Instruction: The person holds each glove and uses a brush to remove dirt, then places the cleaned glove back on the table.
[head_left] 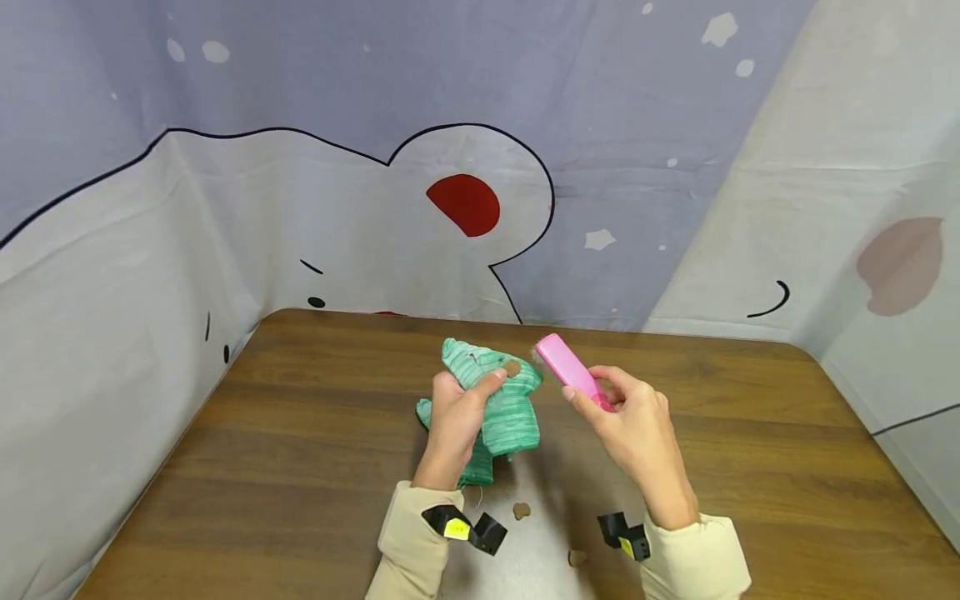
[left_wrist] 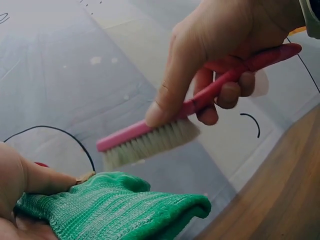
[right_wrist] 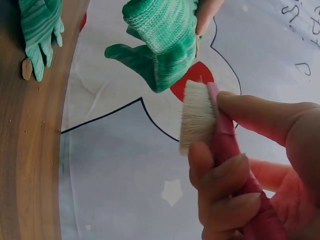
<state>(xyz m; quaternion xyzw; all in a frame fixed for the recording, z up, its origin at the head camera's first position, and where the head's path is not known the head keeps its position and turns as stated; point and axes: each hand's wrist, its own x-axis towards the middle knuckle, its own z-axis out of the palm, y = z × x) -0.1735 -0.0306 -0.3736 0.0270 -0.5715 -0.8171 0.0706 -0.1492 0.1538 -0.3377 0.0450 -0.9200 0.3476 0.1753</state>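
My left hand [head_left: 453, 421] grips a green-and-white knitted glove [head_left: 512, 421] above the table, thumb on top. Beside the thumb tip, a small flat brown piece [head_left: 512, 367] lies against the knit. In my right hand [head_left: 641, 425] is a pink brush [head_left: 567, 368] with pale bristles [left_wrist: 150, 143], its handle wrapped by the fingers. The bristles face the glove with a gap between them, as the left wrist view shows. A second green glove [right_wrist: 40, 25] lies on the table, partly hidden in the head view under the left hand and held glove.
On the wooden tabletop [head_left: 300, 433] lie small brown pieces, one [head_left: 521, 510] near the left wrist and another [head_left: 577, 557] closer to the front edge. One more brown piece [right_wrist: 27, 69] sits beside the lying glove's fingers. A patterned cloth [head_left: 337, 217] hangs behind the table.
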